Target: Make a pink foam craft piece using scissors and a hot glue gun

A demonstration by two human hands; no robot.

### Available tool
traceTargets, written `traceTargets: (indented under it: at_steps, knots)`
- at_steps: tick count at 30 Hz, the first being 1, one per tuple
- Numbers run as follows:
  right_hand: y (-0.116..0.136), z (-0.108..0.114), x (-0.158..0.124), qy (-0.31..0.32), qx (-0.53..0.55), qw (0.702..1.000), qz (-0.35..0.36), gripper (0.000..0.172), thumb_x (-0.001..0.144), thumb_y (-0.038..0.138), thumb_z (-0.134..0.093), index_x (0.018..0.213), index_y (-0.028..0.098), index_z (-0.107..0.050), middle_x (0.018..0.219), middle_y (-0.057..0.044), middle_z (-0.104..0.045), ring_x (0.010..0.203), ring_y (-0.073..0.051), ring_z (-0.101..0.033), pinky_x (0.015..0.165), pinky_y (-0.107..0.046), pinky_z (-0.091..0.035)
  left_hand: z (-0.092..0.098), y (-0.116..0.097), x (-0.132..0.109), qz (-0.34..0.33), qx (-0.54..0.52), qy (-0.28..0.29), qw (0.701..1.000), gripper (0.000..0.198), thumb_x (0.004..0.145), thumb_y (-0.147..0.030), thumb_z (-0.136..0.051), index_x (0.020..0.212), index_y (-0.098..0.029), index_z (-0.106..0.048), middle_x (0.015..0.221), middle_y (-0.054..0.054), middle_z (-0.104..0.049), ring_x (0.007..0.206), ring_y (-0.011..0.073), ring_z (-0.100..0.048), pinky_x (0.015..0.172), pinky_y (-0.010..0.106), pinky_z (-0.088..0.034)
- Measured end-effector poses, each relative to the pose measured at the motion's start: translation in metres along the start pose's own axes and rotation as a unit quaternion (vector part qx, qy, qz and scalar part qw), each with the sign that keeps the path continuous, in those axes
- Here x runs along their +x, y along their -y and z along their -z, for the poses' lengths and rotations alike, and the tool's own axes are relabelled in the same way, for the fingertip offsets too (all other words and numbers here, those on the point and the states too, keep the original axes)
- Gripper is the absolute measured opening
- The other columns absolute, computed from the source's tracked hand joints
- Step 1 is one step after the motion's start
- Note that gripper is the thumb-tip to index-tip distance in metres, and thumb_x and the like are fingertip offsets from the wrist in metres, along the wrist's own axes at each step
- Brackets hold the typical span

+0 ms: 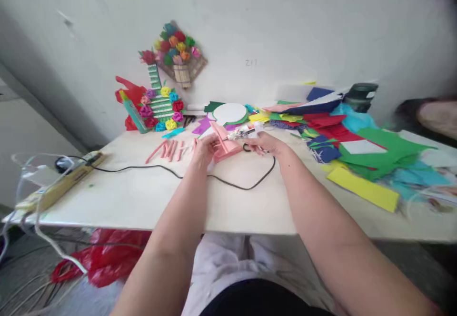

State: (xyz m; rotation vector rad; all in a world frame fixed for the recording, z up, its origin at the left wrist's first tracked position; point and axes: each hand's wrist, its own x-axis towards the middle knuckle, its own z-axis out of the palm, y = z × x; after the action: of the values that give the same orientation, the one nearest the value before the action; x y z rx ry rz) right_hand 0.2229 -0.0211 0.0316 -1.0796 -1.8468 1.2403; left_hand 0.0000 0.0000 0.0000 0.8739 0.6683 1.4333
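Note:
My left hand [207,145] is closed on the left side of a folded pink paper piece [227,149], which it holds just above the table. In my right hand [262,143] is a hot glue gun [246,131], white and partly blurred, its nozzle pointing left at the pink paper. The tip appears to meet the paper near its upright fold, though contact is hard to make out. From the gun a black cord [246,188] loops over the table to the left. Several rolled pink paper strips [170,150] lie left of my left hand.
A yellow power strip [60,182] with cables sits at the left edge. Behind it stand a green glue bottle [134,112] and a flower-covered craft [162,106]. Coloured paper sheets [371,152] pile up at right, near a dark jar [360,96]. A white disc [230,113] lies behind my hands.

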Motion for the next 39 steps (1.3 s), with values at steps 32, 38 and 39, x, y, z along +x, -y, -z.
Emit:
traceTargets:
  at_steps: [32, 38, 39]
  knots:
    - [0.0016, 0.002, -0.0022, 0.011, -0.01, 1.0, -0.014, 0.041, 0.064, 0.05, -0.07, 0.062, 0.015, -0.05, 0.044, 0.004, -0.046, 0.03, -0.004, -0.034, 0.031, -0.019, -0.027, 0.0034, -0.0039, 0.0026, -0.013, -0.016, -0.032, 0.999, 0.005, 0.059, -0.014, -0.062, 0.064, -0.013, -0.061, 0.057, 0.001, -0.06, 0.054, 0.0101, -0.057, 0.055, 0.021, -0.048]
    - [0.0011, 0.0013, -0.0019, 0.013, -0.008, 1.0, -0.015, 0.04, 0.064, 0.05, -0.071, 0.066, 0.015, -0.051, 0.044, 0.005, -0.045, 0.03, -0.004, -0.033, 0.03, -0.02, -0.026, 0.0052, -0.0045, 0.0035, -0.009, -0.021, -0.018, 1.0, 0.008, 0.06, -0.014, -0.06, 0.068, -0.012, -0.061, 0.061, 0.002, -0.062, 0.056, 0.0102, -0.059, 0.057, 0.021, -0.049]
    - [0.0008, 0.0014, -0.0018, 0.014, -0.009, 1.0, -0.015, 0.04, 0.064, 0.05, -0.071, 0.066, 0.015, -0.051, 0.045, 0.005, -0.045, 0.03, -0.004, -0.033, 0.03, -0.02, -0.026, 0.0059, -0.0045, 0.0038, -0.009, -0.022, -0.013, 1.0, 0.008, 0.061, -0.014, -0.06, 0.069, -0.012, -0.062, 0.061, 0.002, -0.062, 0.057, 0.0102, -0.059, 0.058, 0.02, -0.05]
